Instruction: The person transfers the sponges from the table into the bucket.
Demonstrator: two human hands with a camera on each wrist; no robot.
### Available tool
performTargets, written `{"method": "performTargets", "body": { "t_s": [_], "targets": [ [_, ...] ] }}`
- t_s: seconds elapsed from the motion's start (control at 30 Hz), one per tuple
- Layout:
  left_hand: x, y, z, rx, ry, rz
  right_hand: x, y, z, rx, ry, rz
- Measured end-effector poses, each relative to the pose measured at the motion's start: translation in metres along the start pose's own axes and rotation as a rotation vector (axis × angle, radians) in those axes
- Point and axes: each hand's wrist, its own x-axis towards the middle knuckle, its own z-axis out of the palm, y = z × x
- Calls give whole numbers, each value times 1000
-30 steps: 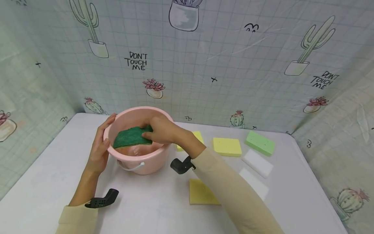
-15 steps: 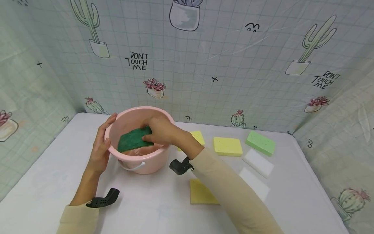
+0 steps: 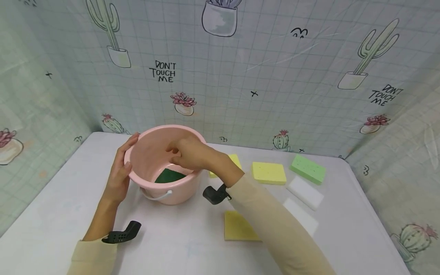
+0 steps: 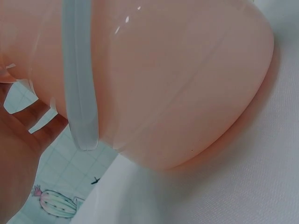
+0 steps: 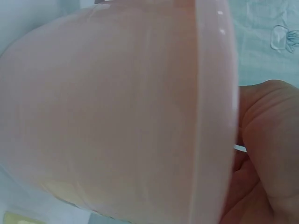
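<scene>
At the left of the pink bucket, the left hand grips its rim, fingers and thumb bent round the side. Inside the bucket, low down, lies the dark green scouring pad, partly hidden by the near wall. Over the bucket's mouth, the right hand holds nothing, fingers loosely curved, thumb apart. Right of the bucket lie yellow sponges, white blocks and a light green sponge.

Pink bucket — dark green pad
</scene>
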Motion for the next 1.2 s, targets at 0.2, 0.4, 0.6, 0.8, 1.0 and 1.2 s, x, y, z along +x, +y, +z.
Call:
{"method": "performTargets", "body": {
  "t_s": [0.2, 0.4, 0.6, 0.8, 1.0, 1.2],
  "targets": [
    [1, -2, -1, -10, 7, 0, -18, 3, -11, 54, 79, -49],
    [2, -1, 1, -10, 14, -11, -46, 9, -18, 96, 199, -75],
    [3, 4, 1, -9, -5, -1, -74, 24, -23, 108, 306, -90],
    [4, 4, -1, -11, 0, -4, -95, 51, -13, 140, 393, -18],
    [2, 3, -1, -7, 14, -23, -107, 76, 11, 177, 416, 76],
    [0, 3, 1, -21, -7, 1, -114, 96, 33, 197, 455, 133]
  ]
}}
